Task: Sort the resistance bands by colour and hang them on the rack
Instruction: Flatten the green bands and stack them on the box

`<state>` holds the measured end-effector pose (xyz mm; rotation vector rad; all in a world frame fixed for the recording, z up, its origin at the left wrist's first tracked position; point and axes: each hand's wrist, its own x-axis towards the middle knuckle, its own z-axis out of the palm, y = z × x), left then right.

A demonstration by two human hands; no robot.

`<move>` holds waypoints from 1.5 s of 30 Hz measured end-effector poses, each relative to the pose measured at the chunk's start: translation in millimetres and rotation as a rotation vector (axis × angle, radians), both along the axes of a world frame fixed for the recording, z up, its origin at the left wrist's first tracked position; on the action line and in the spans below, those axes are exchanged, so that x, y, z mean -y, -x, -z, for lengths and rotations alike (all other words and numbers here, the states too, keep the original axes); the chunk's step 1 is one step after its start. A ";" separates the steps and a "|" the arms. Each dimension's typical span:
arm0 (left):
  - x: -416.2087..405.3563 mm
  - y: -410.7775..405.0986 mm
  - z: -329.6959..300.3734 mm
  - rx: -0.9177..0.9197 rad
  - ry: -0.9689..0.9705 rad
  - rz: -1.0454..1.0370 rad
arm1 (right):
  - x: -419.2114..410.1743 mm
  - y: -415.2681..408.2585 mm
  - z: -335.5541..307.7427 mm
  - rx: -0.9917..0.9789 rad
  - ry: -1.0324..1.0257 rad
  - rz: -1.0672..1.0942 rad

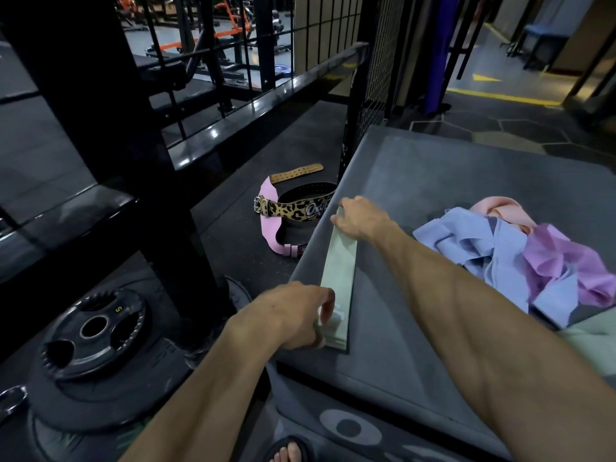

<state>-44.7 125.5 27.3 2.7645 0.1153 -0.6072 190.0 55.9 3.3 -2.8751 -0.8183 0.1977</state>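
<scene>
A pale green resistance band (340,265) lies folded flat in a long strip along the left edge of a grey padded box (416,201). My left hand (293,315) pinches its near end between thumb and fingers. My right hand (360,218) holds its far end, fingers curled over the strip. At the box's right side lies a crumpled heap of bands: blue ones (473,248), purple ones (566,268) and a pink one (500,211). A black metal rack frame (140,161) stands to the left.
On the dark rubber floor left of the box lie a leopard-print lifting belt (293,208), a pink belt (270,225) and a tan belt end (296,173). Black weight plates (93,331) are stacked at lower left. A sandalled foot (290,450) shows at the bottom.
</scene>
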 end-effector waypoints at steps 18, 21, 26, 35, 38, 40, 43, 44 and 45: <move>136.3 -9.9 -46.3 0.249 0.035 0.147 | 286.9 110.4 -34.9 0.244 -0.126 0.172; 162.2 -9.5 -48.9 0.258 0.040 0.189 | 340.0 126.8 -24.0 0.239 -0.063 0.291; 178.2 -12.3 -42.9 0.261 0.007 0.205 | 378.0 132.0 -5.4 -0.014 0.111 0.300; 170.9 -20.3 -36.6 0.232 -0.003 0.176 | 396.2 110.0 -5.5 0.104 -0.129 0.285; 170.2 -22.3 -37.2 0.245 0.023 0.165 | 384.6 116.9 -25.3 0.120 -0.346 0.294; 172.1 -23.9 -37.7 0.312 0.122 0.140 | 374.5 127.9 -50.0 0.120 -0.505 0.268; 179.2 -24.9 -44.1 0.517 0.523 0.056 | 359.6 148.2 -90.1 0.064 -0.639 0.158; 181.9 -23.6 -49.6 0.553 0.679 0.048 | 354.6 154.9 -99.7 0.029 -0.682 0.112; 183.8 -21.7 -55.0 0.548 0.813 0.059 | 349.2 161.1 -106.5 -0.009 -0.717 0.064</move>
